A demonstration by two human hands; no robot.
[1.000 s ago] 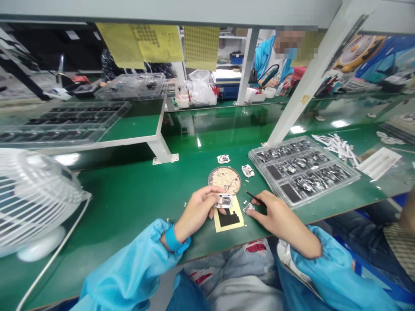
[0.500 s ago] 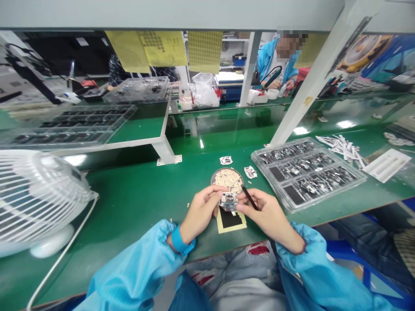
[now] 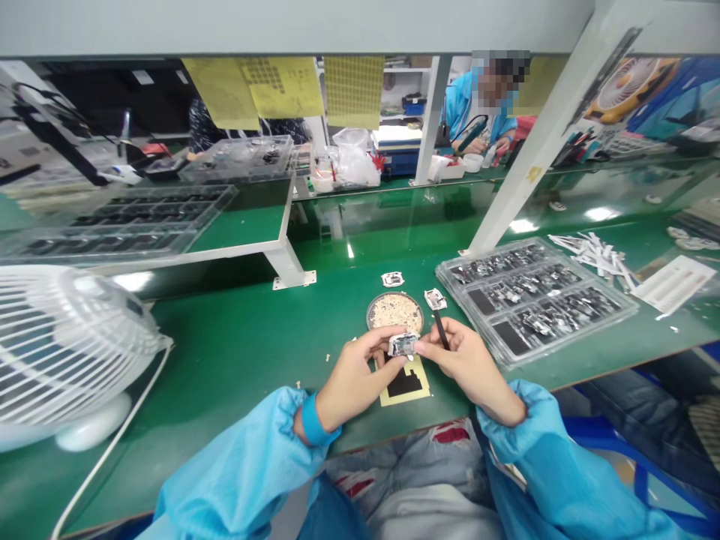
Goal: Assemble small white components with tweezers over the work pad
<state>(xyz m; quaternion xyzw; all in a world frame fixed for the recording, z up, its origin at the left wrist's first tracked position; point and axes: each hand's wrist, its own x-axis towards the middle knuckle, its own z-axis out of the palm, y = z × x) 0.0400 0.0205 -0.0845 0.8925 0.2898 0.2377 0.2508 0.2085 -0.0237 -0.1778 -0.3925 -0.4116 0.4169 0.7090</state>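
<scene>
My left hand (image 3: 360, 369) grips a small white-and-grey part (image 3: 403, 344) between thumb and fingers. At the part's right edge are the fingertips of my right hand (image 3: 462, 364), which also holds a thin black tool (image 3: 441, 330) pointing up and away. Below the part lies a yellow sheet (image 3: 423, 384) with a black shape on it. Just beyond my hands stands a round dish (image 3: 394, 309) of small beige pieces. Two similar white parts rest on the green bench, one (image 3: 392, 279) behind the dish and one (image 3: 435, 299) to its right.
Stacked clear trays (image 3: 540, 300) of parts lie to the right, with white strips (image 3: 599, 259) and a white card (image 3: 675, 286) beyond. A white fan (image 3: 73, 352) stands at left. A slanted post (image 3: 520, 150) rises behind the trays. A person (image 3: 478, 112) sits across the bench.
The held part has turned and shows a whiter edge. My right hand has shifted slightly right, and the black tool now points more steeply away. More of the yellow sheet's black shape is covered.
</scene>
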